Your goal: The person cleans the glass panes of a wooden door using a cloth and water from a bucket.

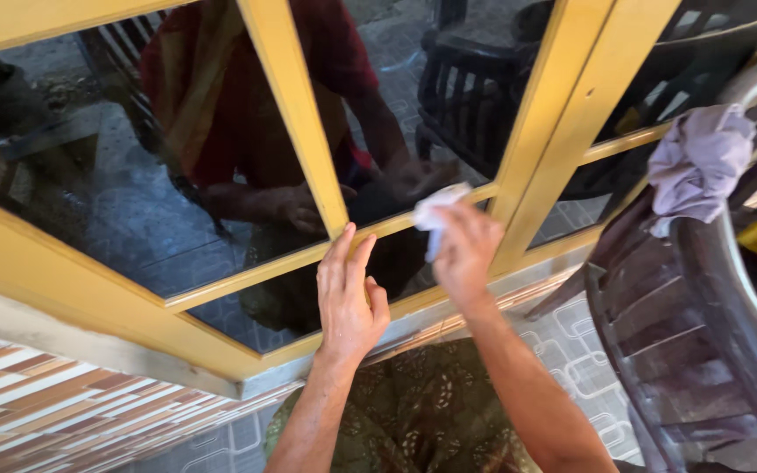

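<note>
A yellow wooden window frame (pixel 295 105) with dark glass panes (pixel 133 193) fills most of the view. My left hand (pixel 350 293) lies flat with fingers together on the lower pane and the horizontal bar. My right hand (pixel 464 250) presses a small white cloth (pixel 435 215) against the glass just right of the upright bar. The panes reflect a person in a red top and both hands.
A dark plastic chair (pixel 703 342) stands close at the right, with a pale purple rag (pixel 701 162) draped over its back. Patterned floor tiles (pixel 584 368) lie below. A striped tiled wall (pixel 54 412) runs under the window sill.
</note>
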